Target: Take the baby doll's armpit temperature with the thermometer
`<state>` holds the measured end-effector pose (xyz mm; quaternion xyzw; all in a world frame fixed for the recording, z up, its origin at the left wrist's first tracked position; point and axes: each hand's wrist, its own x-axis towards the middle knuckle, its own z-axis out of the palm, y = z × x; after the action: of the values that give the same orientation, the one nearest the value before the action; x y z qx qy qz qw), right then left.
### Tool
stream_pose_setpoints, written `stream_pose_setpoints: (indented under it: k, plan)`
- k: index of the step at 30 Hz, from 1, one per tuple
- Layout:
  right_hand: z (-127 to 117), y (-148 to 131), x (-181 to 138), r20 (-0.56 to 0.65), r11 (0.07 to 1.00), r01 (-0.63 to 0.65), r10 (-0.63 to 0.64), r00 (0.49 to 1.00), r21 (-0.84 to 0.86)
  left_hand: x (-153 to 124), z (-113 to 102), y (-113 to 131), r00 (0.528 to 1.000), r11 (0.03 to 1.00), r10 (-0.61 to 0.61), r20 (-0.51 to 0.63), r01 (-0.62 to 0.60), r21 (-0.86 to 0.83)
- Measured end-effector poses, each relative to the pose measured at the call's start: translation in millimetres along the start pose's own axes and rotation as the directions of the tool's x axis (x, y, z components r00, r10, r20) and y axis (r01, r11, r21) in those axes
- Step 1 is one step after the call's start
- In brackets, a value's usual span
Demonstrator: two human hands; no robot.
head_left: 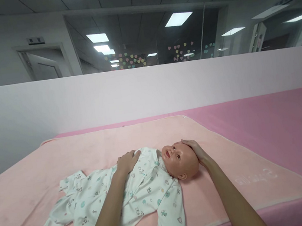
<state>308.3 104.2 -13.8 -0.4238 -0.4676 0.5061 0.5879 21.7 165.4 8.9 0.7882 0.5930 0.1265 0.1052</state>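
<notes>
A baby doll (182, 160) lies on its back, its head to the right and its face turned up. It wears a white romper (142, 189) printed with small animals and dots, whose sleeve and legs are spread out. My left hand (129, 162) rests on the doll's chest with its fingers laid over the cloth. Around the top of the doll's bald head my right hand (197, 150) is cupped, its fingers curving over the far side and partly hidden. The doll's arms and legs are hidden inside the romper.
Under the doll spreads a peach blanket (213, 194) with pale lettering at right, over a pink sheet (284, 139). A white partition (148, 92) stands behind the bed. Beyond it are a window (140, 36) with heart-shaped stickers and a doorway (44, 64).
</notes>
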Motion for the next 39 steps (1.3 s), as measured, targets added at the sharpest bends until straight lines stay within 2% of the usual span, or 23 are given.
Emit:
stream_pose_setpoints:
  k: [39]
  plan:
    - [1.0,-1.5,-0.8,-0.015,1.0,-0.003,0.003,1.0,-0.005,-0.5,0.3,-0.5,1.0,1.0,0.005,-0.004,-0.005,-0.011]
